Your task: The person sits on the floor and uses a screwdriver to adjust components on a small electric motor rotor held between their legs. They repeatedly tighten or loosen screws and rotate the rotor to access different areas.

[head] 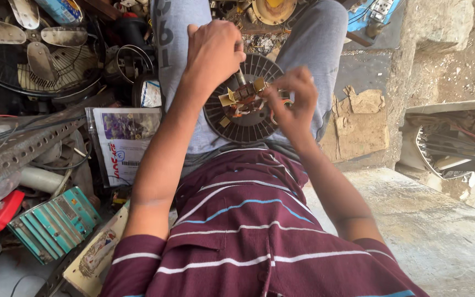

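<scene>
1. Head view, looking down over a maroon striped shirt (248, 231) onto the lap; the person sits with grey trousers (314, 44) spread to either side.
2. A round dark ribbed motor plate (237, 124) rests on the lap, between the thighs, face up. On its centre sits a small brass-coloured part with copper wire (243, 94).
3. Left hand (213, 52): curled into a closed grip above the upper edge of the plate, holding a thin tool whose shaft (241, 77) points down to the brass part. Tool handle hidden inside the fist.
4. Right hand (290, 99): fingers pinched narrow at the right side of the brass part, touching it or its wires; exactly what is pinched, cannot tell.
5. Left of the lap: a printed plastic packet (125, 140), a teal ribbed block (56, 223), a perforated metal angle bar (23, 146), and a fan with metal blades behind a wire guard (39, 49).
6. Right of the lap: torn cardboard (358, 124) on the floor, a concrete slab (435, 231) near the right elbow.
</scene>
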